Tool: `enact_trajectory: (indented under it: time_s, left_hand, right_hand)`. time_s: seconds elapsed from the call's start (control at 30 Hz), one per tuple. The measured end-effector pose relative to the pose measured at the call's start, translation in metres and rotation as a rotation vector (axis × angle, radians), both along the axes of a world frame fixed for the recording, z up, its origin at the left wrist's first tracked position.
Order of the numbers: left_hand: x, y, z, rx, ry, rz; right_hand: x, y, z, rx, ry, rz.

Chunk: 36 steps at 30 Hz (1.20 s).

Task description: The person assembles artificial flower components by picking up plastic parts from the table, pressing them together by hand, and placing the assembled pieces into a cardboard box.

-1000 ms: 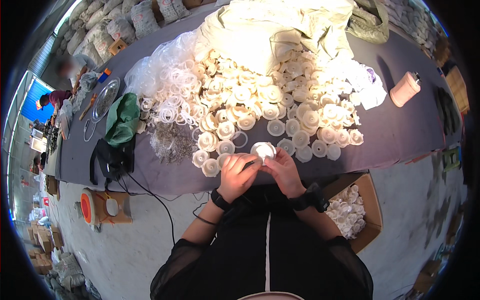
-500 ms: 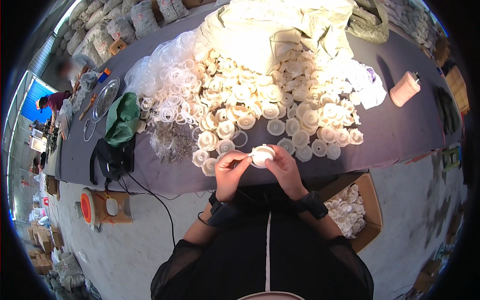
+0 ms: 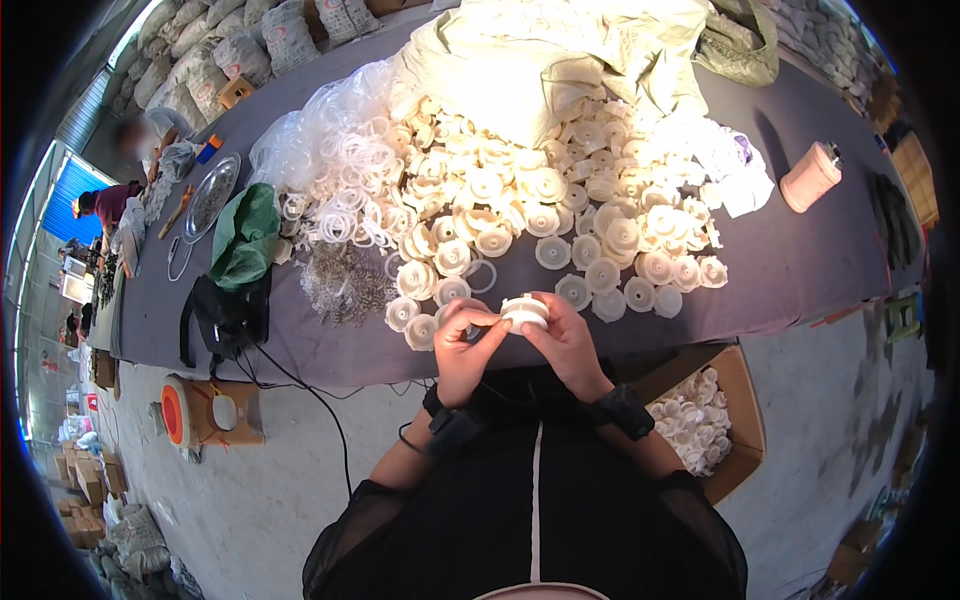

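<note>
In front of my body, just off the table's near edge, I hold a round white plastic part (image 3: 525, 310) with a flanged, spool-like rim. My right hand (image 3: 566, 343) is closed on it, thumb at the front and fingers behind. The thumb and forefinger of my left hand (image 3: 466, 348) are pinched against the part's left edge; anything small between them is hidden. Beyond my hands spreads a heap of similar cream-white round parts (image 3: 493, 242). To its left lie white plastic rings (image 3: 345, 220) and a pile of small metal springs, as they appear (image 3: 345, 283).
A cardboard box (image 3: 746, 425) of white parts stands below the table at right. On the grey-covered table (image 3: 800, 250) are a pinkish bottle (image 3: 810, 178), a green cloth (image 3: 246, 235), a black bag (image 3: 228, 318) with a cable, and a metal tray (image 3: 211, 195). People work at far left.
The white part has tilted in my right hand, so its side rim now shows more than its flat face. My left fingertips have shifted slightly at its left edge.
</note>
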<state>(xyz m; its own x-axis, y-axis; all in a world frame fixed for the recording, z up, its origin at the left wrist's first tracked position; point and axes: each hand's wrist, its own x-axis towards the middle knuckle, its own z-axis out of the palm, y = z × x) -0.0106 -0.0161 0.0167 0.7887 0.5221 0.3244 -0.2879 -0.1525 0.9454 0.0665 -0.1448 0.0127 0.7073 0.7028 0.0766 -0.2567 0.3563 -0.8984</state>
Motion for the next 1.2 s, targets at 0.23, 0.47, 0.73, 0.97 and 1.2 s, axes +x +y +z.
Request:
enact_trajectory:
  time_s: [0.23, 0.47, 0.73, 0.97, 1.2]
  left_hand:
    - [0.003, -0.005, -0.001, -0.338, -0.120, -0.075]
    - [-0.006, 0.007, -0.017, -0.696, -0.073, -0.398]
    - [-0.005, -0.009, -0.005, -0.877, -0.044, -0.279]
    - [-0.007, -0.006, -0.010, -0.835, 0.117, -0.462]
    - [-0.005, -0.005, 0.002, -0.865, 0.075, -0.482]
  right_hand:
    - [-0.003, -0.002, 0.007, -0.026, -0.025, 0.049]
    - [-0.004, -0.006, 0.007, -0.003, -0.030, 0.138]
    - [-0.003, -0.004, -0.010, -0.041, 0.118, 0.051]
    - [-0.005, -0.007, -0.010, -0.011, 0.304, 0.086]
    - [0.006, -0.012, -0.009, 0.070, 0.505, 0.136]
